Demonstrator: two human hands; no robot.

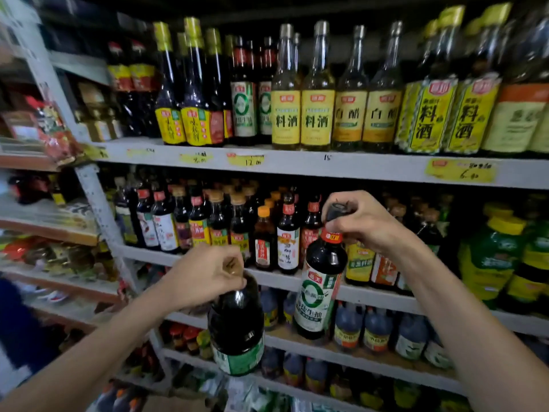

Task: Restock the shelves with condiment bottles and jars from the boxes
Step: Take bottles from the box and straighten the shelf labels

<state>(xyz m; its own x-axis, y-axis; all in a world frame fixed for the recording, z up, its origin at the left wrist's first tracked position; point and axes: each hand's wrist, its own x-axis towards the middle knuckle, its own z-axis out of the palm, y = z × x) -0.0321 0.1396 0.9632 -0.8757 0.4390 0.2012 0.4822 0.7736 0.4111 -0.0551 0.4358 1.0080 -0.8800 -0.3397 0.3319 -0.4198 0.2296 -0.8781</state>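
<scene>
My fingers (234,264) on the left hand (205,275) curl tight round the top of a dark bottle (236,322) with a green label. The right hand (365,224) does the same with a second bottle (320,281) — its fingers pinch the black cap, and the bottle hangs down from them. I hold both by the top because that is the thin part, so one hand can carry each one.

Both bottles are up in the air in front of the shelves, not standing on any board yet. The dark bottle hangs lower and tips a bit. The second bottle is higher, in front of the middle shelf (273,279).

The second bottle has a white label with a green ring. The ring bottles (243,111) on the top shelf (297,165) look like it — so I think that row may be its home. The rows look packed, so I must lift with care and not knock a neighbour.
</scene>
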